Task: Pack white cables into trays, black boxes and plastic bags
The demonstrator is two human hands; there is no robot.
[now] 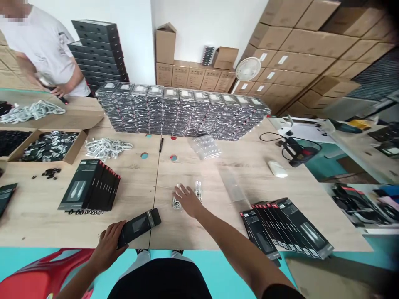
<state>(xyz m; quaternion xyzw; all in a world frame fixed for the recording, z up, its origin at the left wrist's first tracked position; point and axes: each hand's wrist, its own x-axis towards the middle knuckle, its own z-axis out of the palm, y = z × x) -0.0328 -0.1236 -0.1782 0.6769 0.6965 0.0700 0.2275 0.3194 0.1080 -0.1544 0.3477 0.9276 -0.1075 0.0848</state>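
Observation:
My left hand [109, 241] grips one end of a slim black retail box [137, 229], held slanted at the table's front edge. On the bare wood in front of me, my right hand [189, 201] reaches over two small coiled white cables, fingers stretched out and apart. One white cable [176, 203] shows under its left side; another white cable [198, 189] lies just past its right side. Whether the fingertips touch them, I cannot tell. Left of my hands stands a row of similar black boxes [90, 187]. More black boxes [286, 226] lie fanned out on the right.
A long wall of shrink-wrapped boxes [183, 110] stands along the back. Loose white cables [107, 147] and a carton of small parts [73, 147] are at left. Clear plastic bags [206, 147] and a black corded tool [297, 151] lie rightward. A co-worker [46, 50] stands back left.

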